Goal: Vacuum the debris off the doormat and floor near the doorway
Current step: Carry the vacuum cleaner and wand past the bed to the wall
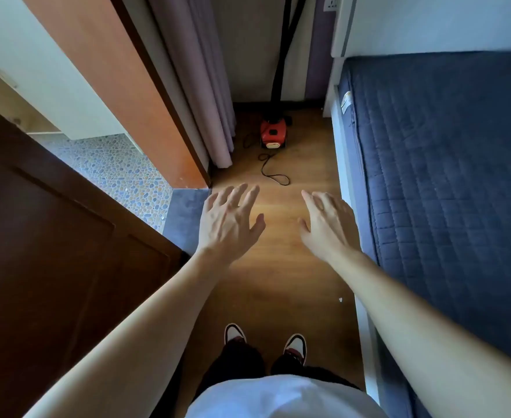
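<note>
A red canister vacuum [272, 134] stands on the wooden floor [281, 267] at the far end of the narrow aisle, its black hose [279, 67] rising up the wall and its black cord [270, 171] looped in front. A grey-blue doormat [184, 218] lies at the doorway on the left, partly hidden by my left arm. My left hand [228, 220] and my right hand [326, 223] are stretched out over the floor, fingers spread, holding nothing. A small white speck of debris [340, 299] lies by the bed base.
A dark wooden door [52, 251] stands open on the left, with a pebble-tiled floor [121, 173] beyond the doorway. A bed with a navy quilted mattress [447, 176] fills the right side. Mauve curtains [200, 86] hang beside the orange door frame [121, 92]. My shoes [264, 339] are below.
</note>
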`<state>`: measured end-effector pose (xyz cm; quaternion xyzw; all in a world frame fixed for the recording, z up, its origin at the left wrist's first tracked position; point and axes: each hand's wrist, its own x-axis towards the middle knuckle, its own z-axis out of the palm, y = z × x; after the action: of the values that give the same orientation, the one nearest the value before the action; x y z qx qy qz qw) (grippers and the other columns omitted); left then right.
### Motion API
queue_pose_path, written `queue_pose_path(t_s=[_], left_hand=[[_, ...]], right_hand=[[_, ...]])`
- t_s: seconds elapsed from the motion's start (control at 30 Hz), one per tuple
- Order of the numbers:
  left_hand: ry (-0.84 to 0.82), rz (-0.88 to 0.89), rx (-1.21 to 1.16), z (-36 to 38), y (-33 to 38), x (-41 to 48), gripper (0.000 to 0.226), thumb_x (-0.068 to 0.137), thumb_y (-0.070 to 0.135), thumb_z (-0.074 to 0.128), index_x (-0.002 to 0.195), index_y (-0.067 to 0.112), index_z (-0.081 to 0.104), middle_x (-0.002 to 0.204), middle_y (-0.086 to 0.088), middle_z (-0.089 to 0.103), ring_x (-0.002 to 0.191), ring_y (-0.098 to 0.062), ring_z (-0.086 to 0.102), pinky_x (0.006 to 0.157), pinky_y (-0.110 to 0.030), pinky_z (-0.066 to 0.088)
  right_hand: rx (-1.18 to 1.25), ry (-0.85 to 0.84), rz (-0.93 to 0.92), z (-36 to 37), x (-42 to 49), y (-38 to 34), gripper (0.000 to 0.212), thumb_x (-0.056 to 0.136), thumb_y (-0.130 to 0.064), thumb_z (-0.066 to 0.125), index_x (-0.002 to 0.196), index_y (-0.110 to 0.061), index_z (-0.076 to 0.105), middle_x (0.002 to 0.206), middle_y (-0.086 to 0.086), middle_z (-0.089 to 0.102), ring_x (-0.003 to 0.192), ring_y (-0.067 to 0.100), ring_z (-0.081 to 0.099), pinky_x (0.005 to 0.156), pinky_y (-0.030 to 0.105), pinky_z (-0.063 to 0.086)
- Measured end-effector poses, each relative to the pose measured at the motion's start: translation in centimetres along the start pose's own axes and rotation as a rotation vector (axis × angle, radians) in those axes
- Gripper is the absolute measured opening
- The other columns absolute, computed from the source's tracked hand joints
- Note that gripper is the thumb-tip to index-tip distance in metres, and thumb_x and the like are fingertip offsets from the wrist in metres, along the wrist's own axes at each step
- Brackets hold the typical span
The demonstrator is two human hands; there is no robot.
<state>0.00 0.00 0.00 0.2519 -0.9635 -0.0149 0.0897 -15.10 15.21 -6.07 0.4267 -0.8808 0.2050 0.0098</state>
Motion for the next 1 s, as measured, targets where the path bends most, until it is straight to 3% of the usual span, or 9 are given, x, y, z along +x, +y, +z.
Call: queue_pose_path(t_s=[0.53,0.77,1.0], left_hand=[[-0.009,0.044,-0.016,2.5,0.3,8.1,0.058,0.091,0.052,0.040,0.142,0.024,0.047,0.142,0.000,0.053,0.129,-0.025,0.049,0.103,-0.045,0.042],[-0.014,0.048,-0.050,5.0,-3.4,17.9,0.059,0.090,0.051,0.043,0.140,0.022,0.051,0.139,-0.001,0.056,0.126,-0.025,0.051,0.100,-0.046,0.044],[-0.011,0.057,-0.092,6.7,-9.0,29.7,0.059,0.090,0.052,0.044,0.141,0.022,0.051,0.141,-0.001,0.055,0.127,-0.025,0.051,0.102,-0.045,0.043]], right_hand=[[-0.012,-0.049,0.059,0.6,5.6,4.1,0.058,0.088,-0.026,0.066,0.142,-0.010,0.054,0.126,0.012,0.061,0.118,0.032,0.057,0.102,0.054,0.045],[-0.046,-0.059,0.111,2.2,14.8,4.7,0.054,0.089,-0.021,0.069,0.141,-0.008,0.059,0.126,0.014,0.063,0.118,0.035,0.057,0.102,0.049,0.040],[-0.113,-0.025,0.139,3.8,26.2,5.2,0.053,0.083,-0.018,0.076,0.133,-0.006,0.065,0.118,0.017,0.068,0.107,0.038,0.064,0.094,0.050,0.048]])
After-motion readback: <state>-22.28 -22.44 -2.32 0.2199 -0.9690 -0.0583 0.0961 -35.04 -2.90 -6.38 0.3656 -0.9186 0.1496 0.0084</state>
